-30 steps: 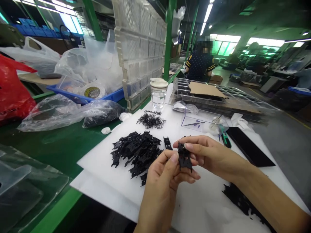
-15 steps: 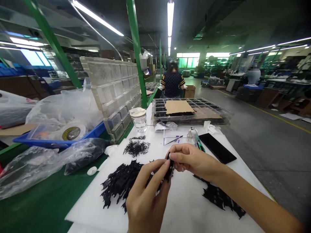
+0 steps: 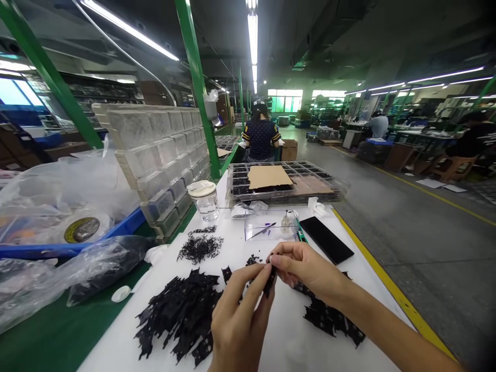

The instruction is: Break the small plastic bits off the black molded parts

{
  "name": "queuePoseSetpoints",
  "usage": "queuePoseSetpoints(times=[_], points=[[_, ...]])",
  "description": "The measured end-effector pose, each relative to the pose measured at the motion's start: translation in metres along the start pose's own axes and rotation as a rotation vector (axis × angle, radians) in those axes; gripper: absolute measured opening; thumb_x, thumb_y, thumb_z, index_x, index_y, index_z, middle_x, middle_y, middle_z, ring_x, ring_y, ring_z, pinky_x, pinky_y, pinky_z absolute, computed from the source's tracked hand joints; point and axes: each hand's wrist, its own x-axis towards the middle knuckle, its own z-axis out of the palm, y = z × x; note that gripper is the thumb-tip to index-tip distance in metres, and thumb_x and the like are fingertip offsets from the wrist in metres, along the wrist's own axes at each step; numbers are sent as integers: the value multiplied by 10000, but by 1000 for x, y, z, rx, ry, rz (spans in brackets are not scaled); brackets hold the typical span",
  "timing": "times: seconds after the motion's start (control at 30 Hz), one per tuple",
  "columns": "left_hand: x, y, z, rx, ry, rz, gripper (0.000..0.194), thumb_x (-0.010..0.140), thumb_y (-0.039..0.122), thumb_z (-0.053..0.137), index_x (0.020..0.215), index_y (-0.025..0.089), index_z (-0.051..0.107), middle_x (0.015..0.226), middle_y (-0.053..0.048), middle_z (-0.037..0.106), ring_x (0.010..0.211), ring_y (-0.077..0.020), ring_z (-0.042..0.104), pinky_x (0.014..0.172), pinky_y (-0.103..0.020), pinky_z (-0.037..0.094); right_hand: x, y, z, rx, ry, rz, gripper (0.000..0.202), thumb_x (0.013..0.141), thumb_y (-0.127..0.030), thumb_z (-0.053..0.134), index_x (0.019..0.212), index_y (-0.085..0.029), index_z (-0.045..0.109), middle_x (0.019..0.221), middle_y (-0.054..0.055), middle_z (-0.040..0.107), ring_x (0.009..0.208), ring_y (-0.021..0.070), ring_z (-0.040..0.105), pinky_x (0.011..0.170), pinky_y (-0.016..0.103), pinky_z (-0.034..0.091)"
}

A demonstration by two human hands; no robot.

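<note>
A small black part (image 3: 270,283) is pinched in my left hand (image 3: 243,305), above the white work surface. My right hand (image 3: 300,263) meets it at the part's upper end, thumb and forefinger pressed together; what lies between those fingertips is too small to make out. To the left spreads a large pile of flat black parts (image 3: 182,310). Behind it is a heap of thin black wire-like pieces (image 3: 199,248). Tiny black bits (image 3: 253,259) lie just beyond my hands. More black parts (image 3: 333,318) rest under and beside my right forearm.
A lidded clear jar (image 3: 204,201), a clear box (image 3: 260,231) with tweezers, and a black phone-like slab (image 3: 326,238) stand farther back. Behind them are stacked compartment trays (image 3: 318,186) under cardboard. Clear bins (image 3: 155,155) rise at left. A person (image 3: 261,132) sits ahead, facing away.
The camera view has turned slightly right, so the table and its contents appear farther left. Both hands keep their hold at the black part.
</note>
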Motion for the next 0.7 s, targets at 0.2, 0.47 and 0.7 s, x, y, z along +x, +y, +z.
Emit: queuePoseSetpoints(times=[0.2, 0.47, 0.7], points=[[0, -2, 0, -11, 30, -41, 505, 819, -45, 733, 1182, 305, 757, 1039, -42, 782, 895, -203, 755, 830, -298, 610, -4, -7, -6, -281, 1, -17, 422, 926, -598, 690, 882, -178, 707, 676, -11, 621, 565, 118, 487, 578, 271, 399], [-9, -15, -16, -34, 101, -280, 289, 865, 88, 764, 1080, 282, 772, 1022, -37, 758, 904, -217, 727, 775, -296, 601, -3, -2, -126, -1212, 910, 252, 618, 757, -479, 765, 1183, -41, 678, 1357, 328, 579, 1271, 516, 532, 980, 555, 451], [-17, -24, -12, -89, 91, -426, 179, 871, 172, 782, 996, 295, 814, 1013, -33, 779, 884, -219, 736, 739, -274, 598, 1, 41, -149, -1375, 825, 436, 691, 774, -523, 696, 1253, -28, 640, 1352, 289, 580, 1253, 444, 590, 998, 468, 492]])
